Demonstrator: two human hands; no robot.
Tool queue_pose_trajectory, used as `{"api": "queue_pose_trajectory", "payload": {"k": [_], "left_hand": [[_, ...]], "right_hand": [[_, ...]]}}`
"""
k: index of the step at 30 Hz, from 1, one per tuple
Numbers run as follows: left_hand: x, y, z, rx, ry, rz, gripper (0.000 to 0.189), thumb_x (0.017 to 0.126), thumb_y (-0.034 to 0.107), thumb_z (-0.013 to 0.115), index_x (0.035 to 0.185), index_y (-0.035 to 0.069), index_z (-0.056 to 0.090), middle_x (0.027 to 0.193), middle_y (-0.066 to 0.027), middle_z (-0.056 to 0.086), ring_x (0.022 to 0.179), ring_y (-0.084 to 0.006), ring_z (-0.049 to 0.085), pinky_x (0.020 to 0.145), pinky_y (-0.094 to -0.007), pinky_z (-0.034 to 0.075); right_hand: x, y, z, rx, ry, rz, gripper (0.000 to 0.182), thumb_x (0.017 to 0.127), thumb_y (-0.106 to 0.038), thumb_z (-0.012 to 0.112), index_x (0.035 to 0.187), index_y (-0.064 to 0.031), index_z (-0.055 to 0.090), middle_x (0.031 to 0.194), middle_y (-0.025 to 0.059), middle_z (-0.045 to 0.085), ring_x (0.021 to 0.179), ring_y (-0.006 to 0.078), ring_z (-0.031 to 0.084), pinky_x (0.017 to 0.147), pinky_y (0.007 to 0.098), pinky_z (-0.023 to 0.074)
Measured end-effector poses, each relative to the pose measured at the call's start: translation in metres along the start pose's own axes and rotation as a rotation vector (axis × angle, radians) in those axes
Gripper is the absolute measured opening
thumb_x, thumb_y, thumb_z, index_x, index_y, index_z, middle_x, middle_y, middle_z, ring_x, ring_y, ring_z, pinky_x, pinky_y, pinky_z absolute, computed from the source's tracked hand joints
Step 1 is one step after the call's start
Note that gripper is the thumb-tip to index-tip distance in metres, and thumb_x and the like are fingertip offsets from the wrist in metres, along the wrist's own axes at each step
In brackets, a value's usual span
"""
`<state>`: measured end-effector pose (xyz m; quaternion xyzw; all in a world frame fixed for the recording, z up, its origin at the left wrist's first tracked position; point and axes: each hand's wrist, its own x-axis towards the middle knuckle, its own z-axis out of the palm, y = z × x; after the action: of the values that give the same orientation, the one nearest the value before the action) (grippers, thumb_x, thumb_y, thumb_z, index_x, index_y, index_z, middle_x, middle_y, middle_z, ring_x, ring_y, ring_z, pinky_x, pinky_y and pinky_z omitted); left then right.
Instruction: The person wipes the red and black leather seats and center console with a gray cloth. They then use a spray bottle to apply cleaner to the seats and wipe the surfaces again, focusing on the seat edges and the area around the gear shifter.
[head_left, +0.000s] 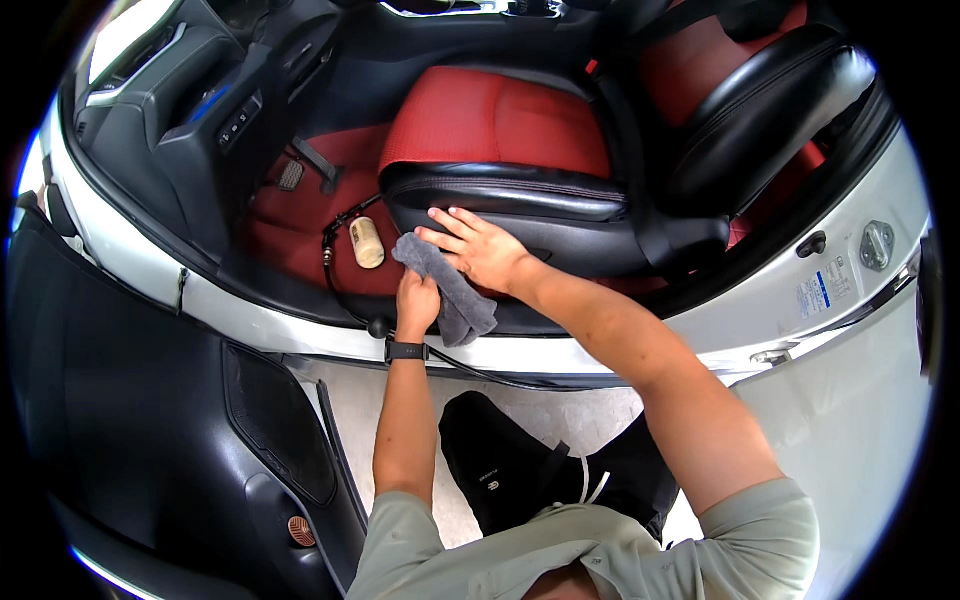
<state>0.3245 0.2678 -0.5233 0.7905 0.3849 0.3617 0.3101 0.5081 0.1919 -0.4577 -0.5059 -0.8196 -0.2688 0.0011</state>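
A grey microfibre cloth (450, 289) is bunched in my left hand (418, 300), whose wrist wears a black watch. The cloth's lower part hangs over the door sill. My right hand (480, 251) lies with spread fingers against the black plastic side trim (570, 236) of the car seat. Its palm is just beside the cloth's upper edge; whether they touch is hard to tell. Above both hands is the red seat cushion (499, 124) with its black bolster (502, 191).
A cream bottle (367, 243) bearing writing lies on the red footwell floor (292, 244), beside a black hose with metal fittings (328, 251). The hose crosses the white sill (540, 356). Pedals (319, 163) stand further in. The open door (150, 420) is at left, the seat backrest (765, 120) at right.
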Motion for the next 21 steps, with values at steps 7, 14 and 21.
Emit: {"api": "queue_pose_trajectory", "payload": {"k": [7,14,21], "left_hand": [[-0.003,0.024,-0.024,-0.431,0.446,0.167,0.027,0.106,0.010,0.052,0.123,-0.006,0.065,0.114,-0.0130,0.072,0.099,-0.0226,0.068,0.092,-0.0388,0.053],[0.046,0.128,-0.002,0.511,0.095,0.707,0.073,0.083,0.037,0.079,0.147,0.012,0.054,0.143,-0.0219,0.053,0.132,-0.0458,0.046,0.118,-0.0573,0.029],[0.093,0.076,0.003,0.263,0.324,0.610,0.060,0.089,0.036,0.072,0.142,0.012,0.057,0.124,-0.0171,0.065,0.111,-0.0392,0.059,0.095,-0.0492,0.044]], "right_hand": [[0.003,-0.006,0.007,0.034,0.089,0.013,0.047,0.094,-0.035,0.058,0.138,-0.0183,0.066,0.169,0.0016,0.026,0.159,0.0353,0.013,0.128,0.0548,0.0133],[-0.011,-0.022,0.066,0.586,0.089,0.266,0.050,0.099,-0.035,0.051,0.143,-0.0131,0.058,0.153,0.0160,0.051,0.146,0.0378,0.040,0.123,0.0563,0.0247],[-0.016,-0.022,0.062,0.100,0.196,-0.011,0.041,0.097,-0.031,0.053,0.131,-0.0121,0.067,0.142,0.0119,0.061,0.141,0.0317,0.048,0.121,0.0489,0.0319]]}}
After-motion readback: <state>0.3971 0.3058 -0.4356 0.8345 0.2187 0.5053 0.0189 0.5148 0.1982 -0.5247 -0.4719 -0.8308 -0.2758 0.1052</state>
